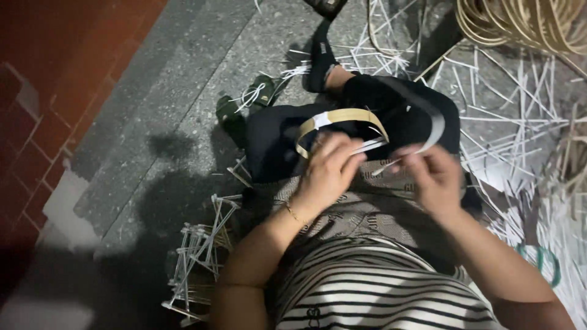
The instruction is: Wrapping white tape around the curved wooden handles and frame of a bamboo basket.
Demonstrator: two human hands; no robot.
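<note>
**Strip Hoop Held Over the Lap: Layout From Left to Right**

At the far left, a red brick wall (36, 91) is seen, its lower edge meeting a grey speckled stone floor (177, 79). The floor beside the wall lies bare and offers the widest open room in view. Low on the floor, a small frame of thin white sticks (199, 256) is seen beside the left elbow, its bars joined into open triangles. Further up, a dark green sandal (244, 104) is tangled with white strands.

At the centre, the left hand (327, 174) is closed, its fingers curled around a bundle of thin white strips (367, 146). A thin bracelet (295, 214) is worn at the wrist. Just above the hand, a hoop (342, 119) of flat, tan, smooth strip is held over the dark trousers (275, 140); a white wrap marks its left bend. A patterned cloth (361, 208) covers the lap below.

To the right, the right hand (434, 177) is pinched shut on a pale flat strip (435, 125) that arcs upward; the strip is blurred. Loose white offcuts (507, 116) crowd the floor at right, leaving little free space. Coils of tan cane (526, 24) are stacked at the top right corner.
</note>
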